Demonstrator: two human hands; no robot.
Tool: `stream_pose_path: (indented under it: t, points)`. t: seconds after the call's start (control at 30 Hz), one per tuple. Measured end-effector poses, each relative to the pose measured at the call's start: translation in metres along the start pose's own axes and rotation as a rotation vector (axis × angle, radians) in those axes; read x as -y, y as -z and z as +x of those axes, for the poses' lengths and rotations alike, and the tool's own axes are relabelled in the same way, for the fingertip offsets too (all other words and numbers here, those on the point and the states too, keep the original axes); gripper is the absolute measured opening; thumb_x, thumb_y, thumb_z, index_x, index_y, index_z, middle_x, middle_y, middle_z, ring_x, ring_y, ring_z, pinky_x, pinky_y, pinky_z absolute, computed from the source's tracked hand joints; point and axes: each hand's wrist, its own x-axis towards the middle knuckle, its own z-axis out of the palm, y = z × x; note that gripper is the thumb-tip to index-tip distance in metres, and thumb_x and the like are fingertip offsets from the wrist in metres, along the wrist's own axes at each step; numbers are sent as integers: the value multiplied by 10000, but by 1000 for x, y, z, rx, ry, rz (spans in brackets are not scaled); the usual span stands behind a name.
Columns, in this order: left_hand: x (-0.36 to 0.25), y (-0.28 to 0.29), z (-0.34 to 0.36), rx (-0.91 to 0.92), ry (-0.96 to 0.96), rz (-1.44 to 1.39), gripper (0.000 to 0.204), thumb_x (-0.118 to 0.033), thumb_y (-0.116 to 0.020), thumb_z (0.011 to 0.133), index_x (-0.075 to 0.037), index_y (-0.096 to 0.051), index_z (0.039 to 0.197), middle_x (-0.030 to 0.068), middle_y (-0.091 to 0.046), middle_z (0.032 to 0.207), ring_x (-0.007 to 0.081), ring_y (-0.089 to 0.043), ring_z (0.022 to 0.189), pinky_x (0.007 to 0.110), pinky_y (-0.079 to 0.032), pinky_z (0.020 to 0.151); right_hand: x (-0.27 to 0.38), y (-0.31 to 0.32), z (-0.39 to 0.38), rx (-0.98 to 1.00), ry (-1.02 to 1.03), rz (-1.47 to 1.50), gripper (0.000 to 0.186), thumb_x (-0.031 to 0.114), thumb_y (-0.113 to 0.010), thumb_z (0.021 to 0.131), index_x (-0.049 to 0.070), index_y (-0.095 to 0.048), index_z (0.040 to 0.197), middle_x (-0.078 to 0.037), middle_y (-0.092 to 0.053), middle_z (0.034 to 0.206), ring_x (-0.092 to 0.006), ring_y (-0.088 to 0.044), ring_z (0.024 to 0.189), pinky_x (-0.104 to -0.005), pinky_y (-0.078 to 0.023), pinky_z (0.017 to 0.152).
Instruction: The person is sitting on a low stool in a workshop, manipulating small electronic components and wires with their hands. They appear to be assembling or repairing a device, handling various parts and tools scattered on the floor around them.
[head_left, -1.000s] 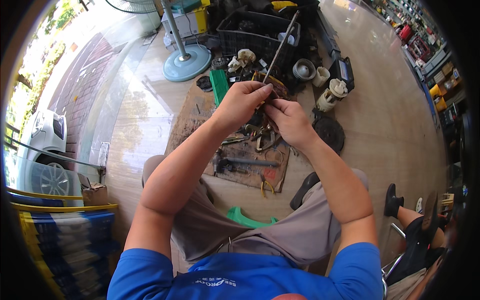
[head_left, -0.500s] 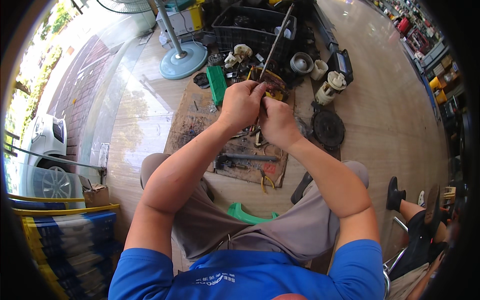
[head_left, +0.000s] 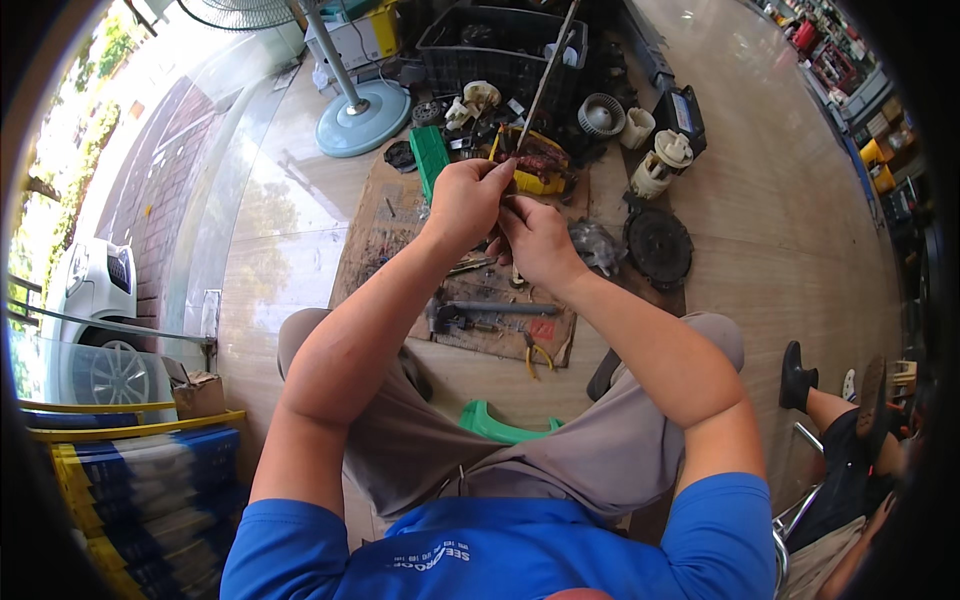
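A long thin rod (head_left: 545, 85) slants up and away from my left hand (head_left: 465, 200), which is closed round its near end with the thumb on top. Close beside and slightly below, my right hand (head_left: 545, 240) has its fingers curled together; what they pinch is hidden. Both hands hover over a worn cardboard sheet (head_left: 370, 225) on the floor. On it lie a hammer (head_left: 500, 308) with a grey handle, yellow-handled pliers (head_left: 538, 357) and small loose parts. Beyond my hands are a green box (head_left: 430, 160) and a yellow object (head_left: 545, 182) with dark red pieces.
A black crate (head_left: 470, 60) of parts stands at the back, beside a fan's round base (head_left: 362, 120). To the right are white plastic pump parts (head_left: 660, 165) and a black disc (head_left: 658, 247). A green stool edge (head_left: 500, 425) shows between my legs. Another person's legs (head_left: 840, 410) are at far right.
Both hands have shifted a little to the left, and the rod with them. My right hand's fingers now sit slightly lower and more curled beside the left hand.
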Motion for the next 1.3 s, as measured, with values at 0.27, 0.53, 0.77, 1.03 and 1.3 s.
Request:
stream_pose_path:
  t: [0.27, 0.53, 0.77, 1.03, 1.3]
  points:
    - [17, 11, 17, 118, 84, -230, 292, -256, -630, 981, 10, -686, 876, 37, -642, 761, 123, -591, 688, 277, -480, 676, -6, 4, 4, -105, 404, -556, 185, 136, -549, 983, -35, -610, 1017, -179, -639, 765, -294, -644, 684, -396, -499, 650]
    - [14, 11, 20, 59, 164, -442, 320, -290, -625, 980, 17, -699, 921, 51, -673, 846, 121, -569, 720, 307, -445, 677, -6, 3, 6, 11, 60, -83, 227, 170, -548, 1027, 11, -636, 1165, 1, -604, 742, -70, -567, 616, -235, -463, 548]
    - [1, 21, 16, 88, 215, -515, 329, -322, -608, 993, -4, -652, 1061, 74, -697, 939, 175, -675, 840, 317, -520, 752, 0, 10, 5, -5, 59, -207, 195, 176, -559, 1024, 16, -660, 1070, 6, -616, 758, -60, -554, 607, -232, -463, 538]
    - [0, 25, 17, 310, 147, -627, 218, -181, -568, 1016, 12, -617, 1105, 114, -679, 992, 205, -684, 904, 335, -565, 797, 11, 18, 3, -10, 75, -220, 203, 186, -552, 1023, 20, -665, 1047, -7, -617, 715, -72, -554, 563, -253, -453, 513]
    - [8, 14, 21, 256, -28, -606, 222, -191, -610, 994, 21, -665, 1030, 77, -704, 901, 156, -664, 830, 289, -517, 772, 1, 24, 8, -87, 327, -503, 211, 186, -570, 1000, 3, -675, 1017, -53, -611, 640, -110, -599, 549, -291, -468, 515]
